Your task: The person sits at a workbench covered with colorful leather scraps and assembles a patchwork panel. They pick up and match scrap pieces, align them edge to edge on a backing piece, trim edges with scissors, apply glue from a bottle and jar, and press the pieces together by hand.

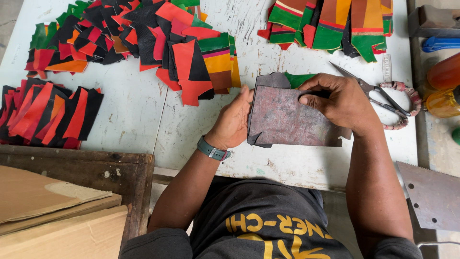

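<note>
My left hand grips the left edge of a worn brownish-grey template piece that lies on the white table. My right hand presses down on its upper right part, thumb and fingers curled over the edge. A dark leather piece and a green leather scrap stick out from under the template at the top. Scissors with wrapped handles lie just right of my right hand.
Heaps of red, black, orange and green leather cut pieces cover the back of the table, with a fanned stack at the left and another pile at the back right. Cardboard sheets lie on a wooden bench. A metal plate sits at the right.
</note>
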{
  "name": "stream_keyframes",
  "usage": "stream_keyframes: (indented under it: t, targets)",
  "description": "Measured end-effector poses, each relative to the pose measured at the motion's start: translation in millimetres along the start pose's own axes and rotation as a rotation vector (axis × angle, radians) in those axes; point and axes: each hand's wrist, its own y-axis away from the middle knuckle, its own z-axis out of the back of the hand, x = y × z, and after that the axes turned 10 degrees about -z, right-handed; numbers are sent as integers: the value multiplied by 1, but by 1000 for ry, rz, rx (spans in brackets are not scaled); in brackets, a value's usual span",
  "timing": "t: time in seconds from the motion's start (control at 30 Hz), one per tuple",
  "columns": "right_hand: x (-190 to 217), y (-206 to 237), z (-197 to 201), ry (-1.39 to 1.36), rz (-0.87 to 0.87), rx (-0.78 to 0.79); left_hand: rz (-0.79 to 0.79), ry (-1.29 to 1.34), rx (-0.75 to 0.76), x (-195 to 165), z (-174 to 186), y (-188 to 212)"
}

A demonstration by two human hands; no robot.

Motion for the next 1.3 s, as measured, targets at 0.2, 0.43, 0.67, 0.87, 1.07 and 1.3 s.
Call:
stream_keyframes:
  t: [0.2,0.43,0.67,0.87,1.07,1.3]
  targets:
    - [14,14,5,71,73,-104,-172,-506,7,16,3,-3]
    - [27,21,7,168,53,-156,-106,-169,-74,8,-3,2]
    - [25,18,5,169,57,-142,-26,-72,-81,6,0,2]
    - [27,16,5,181,55,-141,-52,-33,-75,5,2,3]
    - [24,16,2,173,64,-130,-148,-519,-17,14,2,1]
    - [-2,13,25,107,215,-463,-423,-941,-165,-37,13,10]
